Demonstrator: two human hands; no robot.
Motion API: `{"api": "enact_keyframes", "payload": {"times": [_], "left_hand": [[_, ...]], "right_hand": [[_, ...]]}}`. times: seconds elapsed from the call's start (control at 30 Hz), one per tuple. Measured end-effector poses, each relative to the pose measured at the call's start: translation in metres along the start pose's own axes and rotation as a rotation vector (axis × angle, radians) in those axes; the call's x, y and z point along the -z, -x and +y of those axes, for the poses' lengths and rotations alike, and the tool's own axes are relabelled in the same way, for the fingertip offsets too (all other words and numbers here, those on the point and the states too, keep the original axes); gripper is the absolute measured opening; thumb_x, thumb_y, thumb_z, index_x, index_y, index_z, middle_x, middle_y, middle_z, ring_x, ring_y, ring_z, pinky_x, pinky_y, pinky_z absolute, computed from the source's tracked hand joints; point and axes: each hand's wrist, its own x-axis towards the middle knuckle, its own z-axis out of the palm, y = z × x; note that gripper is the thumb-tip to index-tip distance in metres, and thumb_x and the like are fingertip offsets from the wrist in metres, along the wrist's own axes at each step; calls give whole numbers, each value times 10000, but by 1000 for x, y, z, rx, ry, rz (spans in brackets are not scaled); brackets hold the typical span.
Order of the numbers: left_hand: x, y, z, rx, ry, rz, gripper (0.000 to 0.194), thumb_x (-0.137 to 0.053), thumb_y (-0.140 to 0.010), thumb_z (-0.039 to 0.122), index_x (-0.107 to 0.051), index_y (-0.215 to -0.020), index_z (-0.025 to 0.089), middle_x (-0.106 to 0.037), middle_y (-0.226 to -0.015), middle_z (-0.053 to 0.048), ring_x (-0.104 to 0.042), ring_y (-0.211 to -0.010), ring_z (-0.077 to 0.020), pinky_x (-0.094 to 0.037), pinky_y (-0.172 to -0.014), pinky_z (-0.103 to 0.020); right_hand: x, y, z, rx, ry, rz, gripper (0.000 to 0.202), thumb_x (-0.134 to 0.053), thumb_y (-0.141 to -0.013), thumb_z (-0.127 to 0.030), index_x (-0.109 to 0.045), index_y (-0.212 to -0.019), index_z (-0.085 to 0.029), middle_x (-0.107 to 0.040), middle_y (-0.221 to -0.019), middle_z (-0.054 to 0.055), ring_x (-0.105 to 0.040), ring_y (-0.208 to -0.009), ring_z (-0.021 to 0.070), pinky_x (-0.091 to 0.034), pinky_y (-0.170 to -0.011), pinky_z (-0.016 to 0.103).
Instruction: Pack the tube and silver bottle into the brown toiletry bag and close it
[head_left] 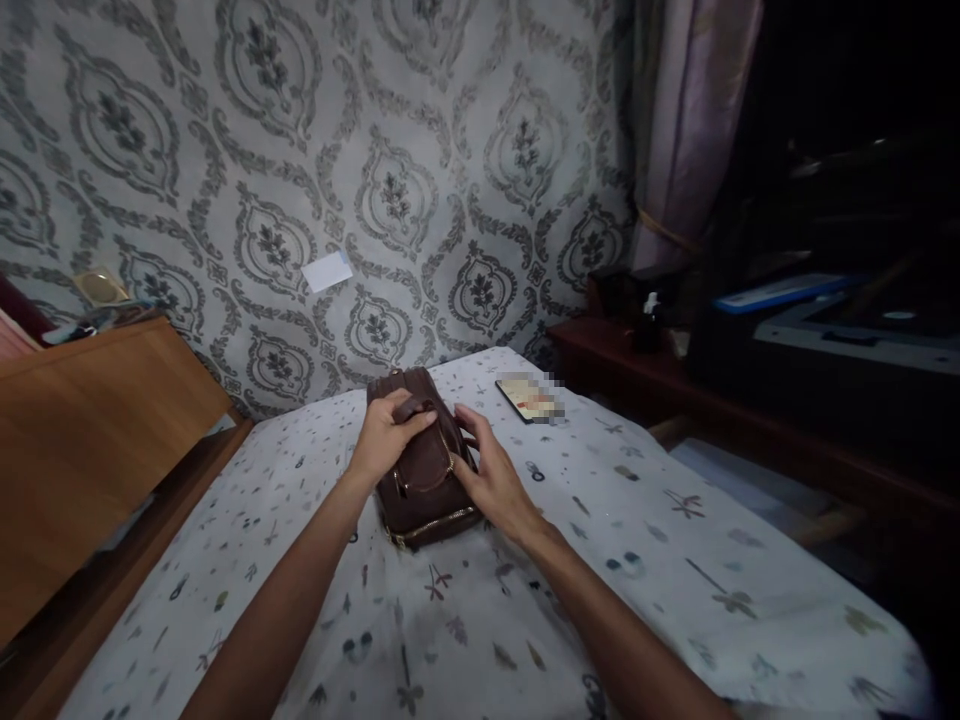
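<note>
A brown leather handbag [424, 510] with gold zips lies on the patterned bedsheet, its zipped end towards me. On its upper face is a small rounded part edged with a gold zip, perhaps a pocket or a separate pouch; I cannot tell which. My left hand [384, 435] pinches a brown strap or flap at the top of that part, thumb across it. At the bag's right side, my right hand [495, 475] holds the edge, its thumb by the gold zip and its fingers along the far side near a thin strap.
A phone [525, 398] with a lit, partly blurred screen lies beyond the bag to the right. A wooden headboard-like panel [112, 430] stands at the left. Patterned wallpaper rises behind the bed. Dark furniture [615, 370] with a small bottle [651, 320] borders the right.
</note>
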Motion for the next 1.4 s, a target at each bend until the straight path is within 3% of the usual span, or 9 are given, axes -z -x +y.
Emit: {"api": "enact_keyframes", "payload": {"times": [0.07, 0.13, 0.23, 0.33, 0.47, 0.63, 0.77, 1.13, 1.4], "left_hand": [[0, -1, 0, 25, 14, 25, 245, -720, -709, 352, -590, -634, 158, -527, -689, 23, -496, -671, -120, -392, -626, -230], [0, -2, -1, 32, 10, 41, 249, -725, -695, 356, -593, -628, 156, -514, -671, 29, -483, -654, -114, -378, -617, -230], [-1, -2, -2, 46, 28, 41, 248, -726, -685, 361, -600, -636, 153, -513, -661, 33, -477, -641, -110, -370, -607, -230], [-1, -2, -4, 55, 40, 34, 249, -724, -691, 367, -603, -650, 153, -523, -671, 32, -481, -642, -111, -372, -603, -229], [-1, -2, -6, 17, -10, 36, 238, -715, -711, 362, -604, -653, 159, -537, -689, 29, -501, -674, -120, -388, -631, -232], [0, -2, -6, -10, -41, 30, 232, -706, -735, 345, -595, -646, 162, -540, -703, 28, -512, -689, -122, -394, -655, -233], [0, -2, -6, -18, -69, 20, 227, -695, -753, 335, -587, -645, 168, -543, -687, 28, -522, -686, -129, -400, -643, -232], [2, -3, -7, -136, -227, -34, 51, -662, -792, 220, -677, -801, 172, -657, -863, -30, -600, -875, -182, -441, -824, -299], [14, -13, -6, -174, -465, -212, 173, -715, -674, 119, -667, -812, 211, -633, -927, -22, -546, -966, -231, -414, -900, -376]], "right_hand": [[1, 2, -10, 16, 68, 132, 330, -509, -867, -243, -517, -1192, -183, -559, -1297, 158, -517, -1249, 271, -454, -1006, 451], [2, 5, -20, 24, 127, 207, 150, -480, -867, -224, -581, -972, -187, -627, -1069, 119, -602, -1053, 249, -490, -899, 387], [5, 13, -30, -49, 109, 18, 144, -465, -875, -231, -596, -824, -201, -579, -683, -2, -566, -626, 161, -458, -620, 269], [5, 20, -28, -137, 69, -181, 130, -504, -849, -248, -591, -764, -203, -497, -551, -54, -481, -512, 129, -367, -510, 230], [8, 21, -24, -119, 99, -224, 165, -457, -866, -207, -583, -760, -202, -524, -557, -50, -494, -519, 125, -358, -509, 212], [18, -2, -44, 37, 749, -450, 168, -511, -829, -97, -656, -840, -182, -707, -668, 51, -631, -555, 183, -353, -522, 257], [23, -22, -64, 147, 990, -636, 190, -570, -823, -111, -671, -672, -164, -737, -710, 136, -700, -622, 240, -381, -514, 279], [32, -22, -54, 269, 1011, -628, 133, -524, -897, -186, -656, -903, -177, -716, -839, 96, -689, -656, 223, -324, -487, 283], [41, -19, -24, 366, 803, -519, 154, -436, -942, -166, -584, -967, -200, -660, -787, 27, -606, -614, 155, -317, -536, 257]]}}
